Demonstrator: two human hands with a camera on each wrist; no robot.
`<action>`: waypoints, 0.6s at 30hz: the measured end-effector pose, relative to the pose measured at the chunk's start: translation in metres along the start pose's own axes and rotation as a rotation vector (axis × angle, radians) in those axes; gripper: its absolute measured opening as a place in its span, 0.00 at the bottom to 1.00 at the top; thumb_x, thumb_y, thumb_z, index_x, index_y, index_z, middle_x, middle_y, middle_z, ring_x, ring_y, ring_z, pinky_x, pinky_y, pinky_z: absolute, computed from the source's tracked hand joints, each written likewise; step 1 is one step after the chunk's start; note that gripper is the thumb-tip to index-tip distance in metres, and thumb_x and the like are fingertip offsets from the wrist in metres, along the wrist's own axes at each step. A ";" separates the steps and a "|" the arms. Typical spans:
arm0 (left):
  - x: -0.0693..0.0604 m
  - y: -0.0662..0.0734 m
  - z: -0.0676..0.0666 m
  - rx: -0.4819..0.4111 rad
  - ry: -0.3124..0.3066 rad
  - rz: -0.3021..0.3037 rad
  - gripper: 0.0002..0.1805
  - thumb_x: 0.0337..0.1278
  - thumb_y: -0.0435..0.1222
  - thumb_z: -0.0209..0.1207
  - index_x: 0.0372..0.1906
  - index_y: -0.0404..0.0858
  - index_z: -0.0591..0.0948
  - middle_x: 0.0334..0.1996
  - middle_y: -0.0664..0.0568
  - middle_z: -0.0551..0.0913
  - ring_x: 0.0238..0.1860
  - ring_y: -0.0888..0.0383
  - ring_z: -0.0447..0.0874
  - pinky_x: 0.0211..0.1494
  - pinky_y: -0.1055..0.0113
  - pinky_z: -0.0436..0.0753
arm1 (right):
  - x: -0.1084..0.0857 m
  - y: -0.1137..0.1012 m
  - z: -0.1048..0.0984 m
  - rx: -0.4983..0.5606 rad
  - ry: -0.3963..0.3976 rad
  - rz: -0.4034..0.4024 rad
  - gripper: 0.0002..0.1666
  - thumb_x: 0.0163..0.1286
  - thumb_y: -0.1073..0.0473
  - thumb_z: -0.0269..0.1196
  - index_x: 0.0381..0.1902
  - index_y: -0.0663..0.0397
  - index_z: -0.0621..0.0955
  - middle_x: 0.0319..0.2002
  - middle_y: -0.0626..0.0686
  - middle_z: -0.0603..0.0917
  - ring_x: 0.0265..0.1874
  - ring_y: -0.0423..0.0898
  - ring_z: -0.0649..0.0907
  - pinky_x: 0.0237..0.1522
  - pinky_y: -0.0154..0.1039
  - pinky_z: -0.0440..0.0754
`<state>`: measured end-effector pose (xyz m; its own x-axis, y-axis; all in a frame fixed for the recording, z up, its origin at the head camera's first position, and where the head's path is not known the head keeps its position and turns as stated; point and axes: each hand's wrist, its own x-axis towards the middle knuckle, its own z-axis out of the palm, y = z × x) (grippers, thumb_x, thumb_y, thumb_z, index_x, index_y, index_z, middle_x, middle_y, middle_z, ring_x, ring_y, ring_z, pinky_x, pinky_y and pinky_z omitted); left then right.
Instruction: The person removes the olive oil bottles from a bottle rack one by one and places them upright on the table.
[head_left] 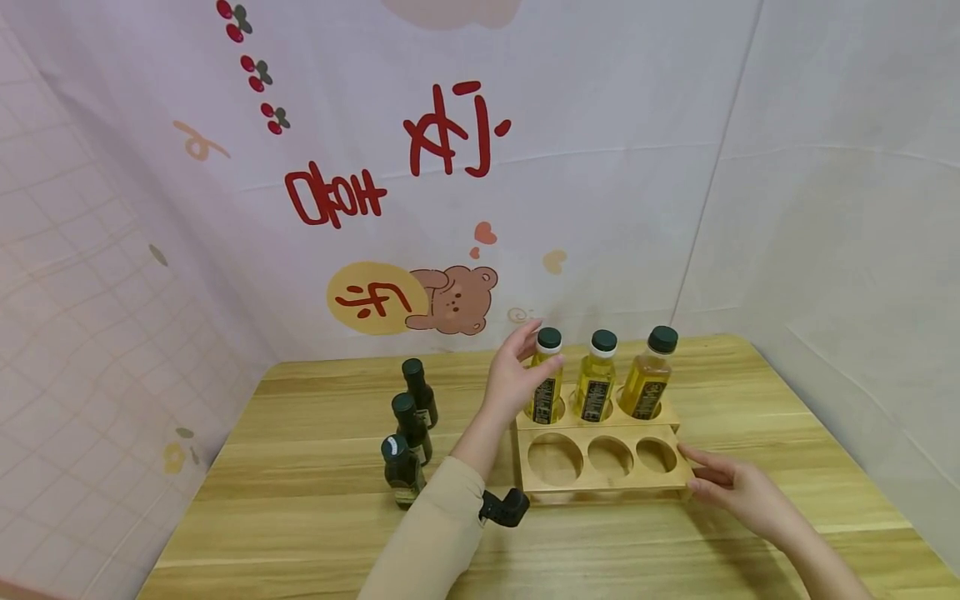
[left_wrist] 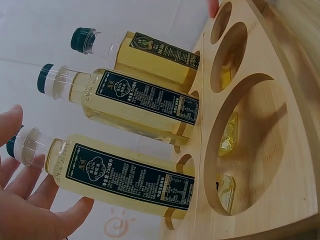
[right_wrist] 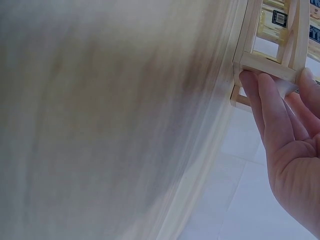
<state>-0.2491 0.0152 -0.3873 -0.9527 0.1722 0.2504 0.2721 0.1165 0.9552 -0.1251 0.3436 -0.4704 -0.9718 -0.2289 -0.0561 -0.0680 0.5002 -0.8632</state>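
Observation:
A wooden two-tier bottle rack [head_left: 531,479] stands on the table. Its back row carries three bottles with dark green caps: a left oil bottle [left_wrist: 125,172], a middle oil bottle [left_wrist: 140,102] and a right oil bottle [left_wrist: 155,55], all with yellow liquid. My left hand [head_left: 513,379] is around the neck of the left bottle with its fingers spread, and gaps show beside the neck in the left wrist view. At the rack's right end, my right hand [head_left: 742,492] holds the rack's corner between thumb and fingers. The round holes of the front tier have no bottles in them.
Left of the rack, three dark bottles with green caps [head_left: 405,471] stand in a row on the wooden table [head_left: 300,467]. A white cloth backdrop [head_left: 600,200] with red characters and a bear hangs behind the table, and cloth walls border both sides.

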 end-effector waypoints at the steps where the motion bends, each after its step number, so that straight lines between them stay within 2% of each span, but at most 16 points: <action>1: 0.001 -0.001 0.001 -0.011 0.007 0.001 0.33 0.57 0.38 0.69 0.69 0.48 0.73 0.59 0.49 0.80 0.61 0.50 0.76 0.60 0.52 0.77 | 0.000 0.000 0.000 -0.001 -0.002 -0.001 0.36 0.70 0.59 0.64 0.70 0.71 0.66 0.62 0.77 0.70 0.44 0.28 0.81 0.40 0.40 0.85; 5: 0.005 0.000 0.003 -0.045 0.035 0.007 0.28 0.57 0.34 0.69 0.64 0.46 0.79 0.54 0.49 0.83 0.56 0.51 0.80 0.55 0.56 0.81 | 0.000 -0.002 0.000 -0.008 0.007 0.002 0.36 0.70 0.59 0.65 0.70 0.70 0.67 0.63 0.76 0.70 0.44 0.27 0.81 0.40 0.39 0.85; 12: 0.007 0.003 0.004 -0.012 0.070 0.017 0.23 0.55 0.31 0.70 0.58 0.45 0.83 0.47 0.51 0.86 0.51 0.53 0.83 0.51 0.58 0.81 | 0.000 -0.002 0.000 -0.005 0.008 0.012 0.36 0.70 0.59 0.65 0.70 0.70 0.67 0.64 0.76 0.69 0.45 0.30 0.82 0.41 0.39 0.85; 18: 0.004 0.003 0.002 -0.004 0.090 0.002 0.23 0.53 0.32 0.72 0.55 0.46 0.84 0.45 0.55 0.87 0.49 0.57 0.83 0.51 0.61 0.81 | 0.000 -0.001 0.000 -0.015 0.015 0.010 0.36 0.70 0.59 0.64 0.70 0.70 0.67 0.63 0.76 0.70 0.44 0.30 0.82 0.40 0.38 0.85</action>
<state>-0.2518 0.0185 -0.3842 -0.9605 0.0836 0.2655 0.2739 0.1124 0.9552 -0.1247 0.3429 -0.4693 -0.9758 -0.2114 -0.0566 -0.0620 0.5151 -0.8549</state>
